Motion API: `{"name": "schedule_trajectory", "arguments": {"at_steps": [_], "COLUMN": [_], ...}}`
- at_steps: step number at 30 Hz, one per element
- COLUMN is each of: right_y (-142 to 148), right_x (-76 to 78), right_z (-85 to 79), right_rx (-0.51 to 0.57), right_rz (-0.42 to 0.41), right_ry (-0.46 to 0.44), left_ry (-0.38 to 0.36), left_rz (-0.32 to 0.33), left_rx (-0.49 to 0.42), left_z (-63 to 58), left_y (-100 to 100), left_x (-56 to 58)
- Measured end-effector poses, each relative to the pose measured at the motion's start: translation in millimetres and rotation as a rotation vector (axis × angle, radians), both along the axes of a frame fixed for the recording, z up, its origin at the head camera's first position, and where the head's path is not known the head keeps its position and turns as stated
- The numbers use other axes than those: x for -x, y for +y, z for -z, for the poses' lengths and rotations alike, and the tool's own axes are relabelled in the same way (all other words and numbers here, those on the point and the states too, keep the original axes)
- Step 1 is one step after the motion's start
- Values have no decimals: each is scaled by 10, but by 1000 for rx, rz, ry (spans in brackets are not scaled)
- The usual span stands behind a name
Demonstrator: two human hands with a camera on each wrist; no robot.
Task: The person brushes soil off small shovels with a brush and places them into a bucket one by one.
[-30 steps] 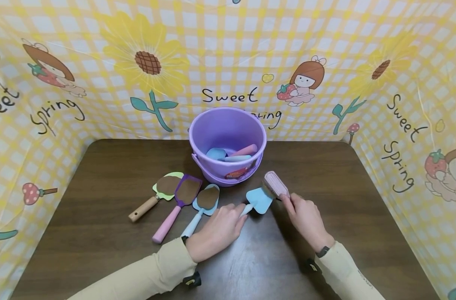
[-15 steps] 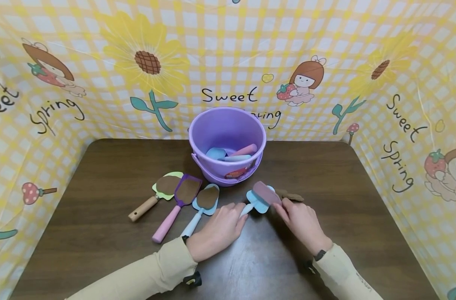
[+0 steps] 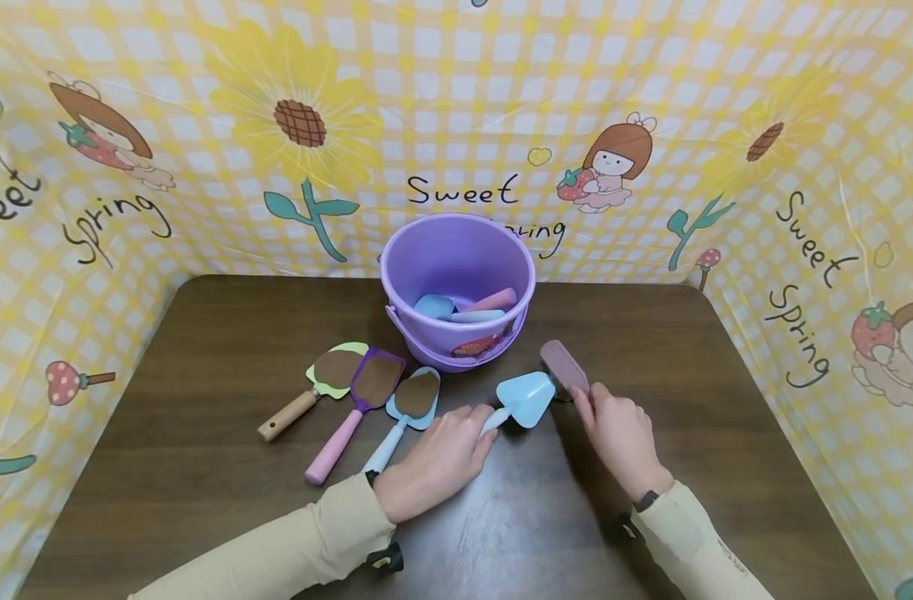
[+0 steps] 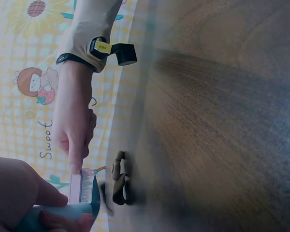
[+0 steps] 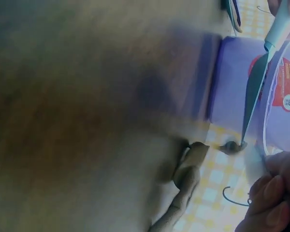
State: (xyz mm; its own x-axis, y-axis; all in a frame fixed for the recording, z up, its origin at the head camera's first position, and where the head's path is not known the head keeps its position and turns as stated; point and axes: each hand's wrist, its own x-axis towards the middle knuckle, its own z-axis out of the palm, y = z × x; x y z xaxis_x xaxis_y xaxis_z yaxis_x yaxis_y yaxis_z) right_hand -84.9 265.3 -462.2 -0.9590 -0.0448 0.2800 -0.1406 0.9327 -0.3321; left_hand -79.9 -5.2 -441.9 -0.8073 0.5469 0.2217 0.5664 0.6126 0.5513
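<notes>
My left hand [image 3: 437,462] grips the handle of a small light blue trowel [image 3: 527,398], its blade pointing right, close over the table. My right hand [image 3: 621,437] holds a pinkish-purple brush [image 3: 564,367] at the trowel's far edge. Bristles [image 4: 86,187] show beneath the brush in the left wrist view, facing the blade. Beside the blade's edge lie knobbly brown pieces [image 5: 187,171], mostly hidden under the brush in the head view. The right wrist view shows a small dark lump [image 5: 230,147] at the trowel's tip.
A purple bucket [image 3: 456,333] stands behind the hands with light blue and pink tools inside. To the left lie a green tool [image 3: 339,369] with a wooden handle, a purple one [image 3: 377,379] and another light blue trowel [image 3: 414,398], each with a brown patch on its blade.
The brush swept left over the blade, uncovering the brown pieces, then came back right to its edge. The trowel blade has tilted slightly; my left hand stays on its handle.
</notes>
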Motion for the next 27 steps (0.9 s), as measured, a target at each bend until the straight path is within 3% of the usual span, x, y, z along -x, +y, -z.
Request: {"name": "schedule_trajectory", "arguments": {"at_steps": [5, 12, 16, 19, 27], "right_y": [-34, -186, -254, -250, -181], "right_x": [-10, -68, -87, -78, -51], "right_z": [-28, -33, -28, -12, -31], "right_rx": [19, 85, 111, 105, 71], "right_rz": [18, -140, -187, -181, -67], "right_ry": [20, -68, -118, -129, -70], "left_ry": [34, 13, 5, 7, 23], "left_rz": [-28, -67, -76, -71, -40], "left_rx": [35, 41, 48, 35, 14], "left_z": [-2, 19, 26, 29, 28], "left_y": [9, 27, 33, 32, 16], "left_x": [-4, 12, 14, 10, -34]}}
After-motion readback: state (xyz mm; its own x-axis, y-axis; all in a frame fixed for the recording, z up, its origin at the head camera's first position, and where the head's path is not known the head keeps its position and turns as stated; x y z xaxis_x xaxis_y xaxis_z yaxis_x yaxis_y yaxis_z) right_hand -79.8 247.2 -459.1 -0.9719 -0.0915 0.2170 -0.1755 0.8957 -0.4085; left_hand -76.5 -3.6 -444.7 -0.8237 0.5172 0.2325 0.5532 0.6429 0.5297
